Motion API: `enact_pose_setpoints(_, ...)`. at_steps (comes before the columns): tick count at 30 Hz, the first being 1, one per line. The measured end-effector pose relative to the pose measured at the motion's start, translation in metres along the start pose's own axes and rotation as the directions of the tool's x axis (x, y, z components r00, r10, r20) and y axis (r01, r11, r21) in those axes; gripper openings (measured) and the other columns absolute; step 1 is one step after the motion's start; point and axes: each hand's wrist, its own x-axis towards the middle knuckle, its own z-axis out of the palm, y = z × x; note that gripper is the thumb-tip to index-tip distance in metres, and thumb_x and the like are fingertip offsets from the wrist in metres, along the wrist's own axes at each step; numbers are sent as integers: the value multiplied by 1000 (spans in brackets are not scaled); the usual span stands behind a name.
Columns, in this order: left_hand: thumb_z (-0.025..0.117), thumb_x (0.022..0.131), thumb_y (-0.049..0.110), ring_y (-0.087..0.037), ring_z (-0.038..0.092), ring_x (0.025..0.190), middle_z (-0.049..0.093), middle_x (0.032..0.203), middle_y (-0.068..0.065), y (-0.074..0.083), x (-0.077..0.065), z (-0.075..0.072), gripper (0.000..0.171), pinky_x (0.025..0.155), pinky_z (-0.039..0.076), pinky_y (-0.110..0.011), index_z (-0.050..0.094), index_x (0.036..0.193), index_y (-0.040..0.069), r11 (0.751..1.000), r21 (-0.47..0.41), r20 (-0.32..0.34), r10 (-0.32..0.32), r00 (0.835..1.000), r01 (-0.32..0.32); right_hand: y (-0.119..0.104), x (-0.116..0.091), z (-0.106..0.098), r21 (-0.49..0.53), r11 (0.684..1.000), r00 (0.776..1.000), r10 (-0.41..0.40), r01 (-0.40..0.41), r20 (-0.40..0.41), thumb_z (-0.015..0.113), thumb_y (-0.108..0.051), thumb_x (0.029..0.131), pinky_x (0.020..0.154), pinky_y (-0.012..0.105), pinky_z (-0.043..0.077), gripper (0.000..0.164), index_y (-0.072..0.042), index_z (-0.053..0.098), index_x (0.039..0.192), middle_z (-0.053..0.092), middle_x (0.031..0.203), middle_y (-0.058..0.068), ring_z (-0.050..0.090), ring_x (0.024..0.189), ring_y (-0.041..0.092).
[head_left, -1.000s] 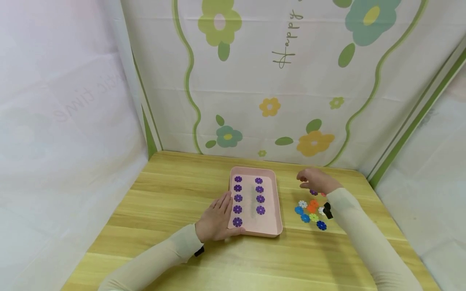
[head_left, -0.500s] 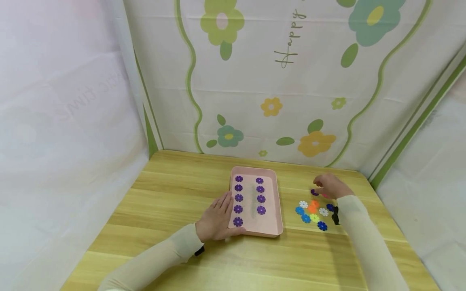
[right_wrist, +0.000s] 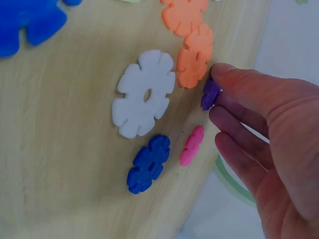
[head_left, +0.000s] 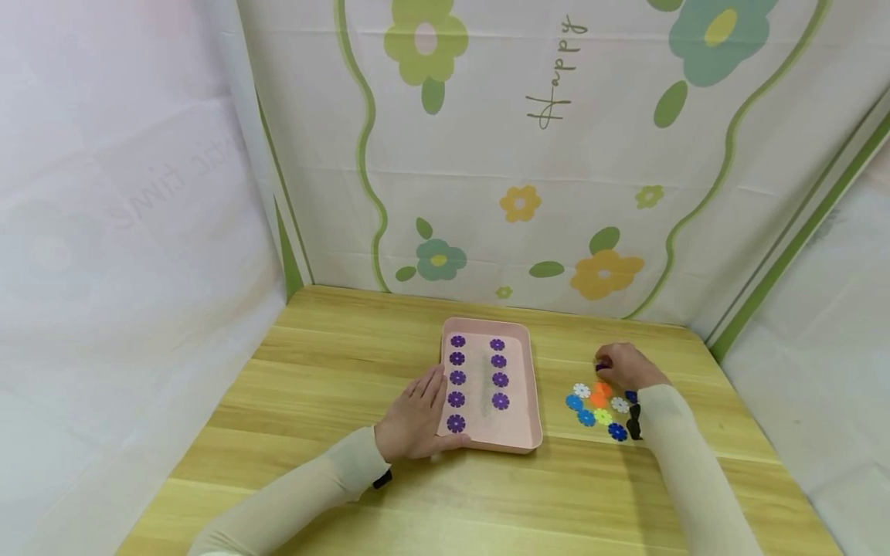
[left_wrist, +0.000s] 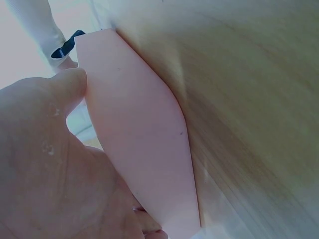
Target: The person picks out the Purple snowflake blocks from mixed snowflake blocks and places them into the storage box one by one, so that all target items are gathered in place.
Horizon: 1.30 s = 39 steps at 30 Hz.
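My right hand (head_left: 629,366) is at the far right of the table. Its thumb and fingertips pinch a purple snowflake disc (right_wrist: 211,93), seen nearly edge-on in the right wrist view. A pink shallow tray (head_left: 534,386) stands mid-table, holding two columns of purple snowflake discs (head_left: 501,380); the left column reaches one disc nearer to me. My left hand (head_left: 412,417) rests against the tray's near left corner with fingers straight, thumb along the near rim. The left wrist view shows the tray's outer wall (left_wrist: 139,124) beside the palm.
Loose snowflake discs lie right of the tray: orange (right_wrist: 195,56), white (right_wrist: 144,94), dark blue (right_wrist: 149,164), pink (right_wrist: 192,145), light blue (head_left: 585,417) and yellow-green (head_left: 602,417). A flowered curtain (head_left: 459,154) hangs behind the wooden table (head_left: 334,363).
My right hand has moved right and down to the purple disc by the loose pile and now pinches it. The left hand stays at the tray.
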Motion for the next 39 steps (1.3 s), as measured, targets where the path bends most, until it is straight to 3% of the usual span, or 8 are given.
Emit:
enact_pose_setpoints(5,43,97,82,-39,29,161,25,172,-27,0,1,1,112,129,34,-48,31,161,-9,1000,-5,2,-3,1000,3,-3,-3,-3,43,996,996,79,-81,35,75,-12,98,77,46,60,14,-1,77,106,77,97,12,69,84,21)
enact_pose_setpoints(11,44,97,82,-40,29,161,25,172,-28,0,0,0,112,129,34,-49,32,161,-9,1000,-14,1,1,1000,-1,-12,-7,-10,99,991,994,87,-93,62,74,-12,99,70,33,56,9,-6,77,93,77,90,7,65,77,16)
enact_pose_setpoints(24,44,97,81,-41,30,161,25,172,-28,1,0,0,112,129,35,-50,31,161,-10,1000,-27,0,4,1000,-4,-59,-2,-35,129,989,988,-88,71,129,66,-12,105,68,28,50,14,-6,74,96,73,91,12,55,73,13)
enact_pose_setpoints(32,44,97,81,-41,29,161,25,172,-29,0,0,0,112,129,35,-50,31,161,-10,999,-35,-5,10,1000,-10,-105,2,-45,77,975,966,-216,207,143,69,-13,103,67,26,47,14,-12,73,90,66,79,-6,52,70,10)
enact_pose_setpoints(39,46,97,80,-41,28,161,22,173,-28,-1,-1,2,112,129,34,-51,29,162,-10,999,-42,7,10,1000,-9,-147,4,-44,66,959,942,-284,277,180,70,-14,102,66,23,50,16,-15,73,87,70,81,-10,54,69,7)
